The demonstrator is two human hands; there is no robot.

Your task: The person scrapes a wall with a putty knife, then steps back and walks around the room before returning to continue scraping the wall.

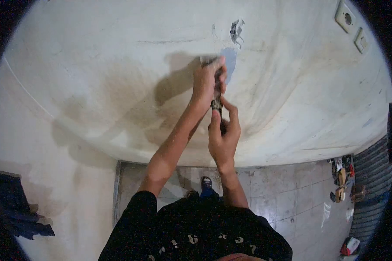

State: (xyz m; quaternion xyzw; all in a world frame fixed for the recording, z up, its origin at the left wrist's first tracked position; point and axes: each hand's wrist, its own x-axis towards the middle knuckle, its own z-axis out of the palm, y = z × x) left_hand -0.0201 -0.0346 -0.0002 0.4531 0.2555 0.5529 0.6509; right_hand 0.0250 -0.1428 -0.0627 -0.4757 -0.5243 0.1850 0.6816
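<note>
The scraper (217, 104) is pressed against the pale wall (96, 65) a little above the middle of the view, held between both hands. Its long axis runs nearly straight up and down in the picture. The flat blade end points up and away from the person, and the dark handle points back down toward the body. Only a short stretch of the handle shows between the two hands. The light blade edge peeks out just above the upper hand, beside a grey-blue patch (230, 63) on the wall. Whether the blade touches that patch cannot be told.

The left hand (208, 82) is the upper one. Its fingers (220, 75) are wrapped tight around the tool near the blade, with no gap showing. The right hand (224, 135) sits just below it and grips the lower handle. Most of its fingers are curled closed, while the thumb (215, 119) and one finger stretch up along the handle, nearly reaching the left hand.

Above the patch is a small dark chipped spot (236, 31). Two wall sockets (347, 17) sit at the upper right, well apart from the hands. Below, a sandalled foot (206, 183) stands on the tiled floor (283, 191). Some clutter (342, 178) lies at the right, and a dark cloth (13, 209) at the far left.
</note>
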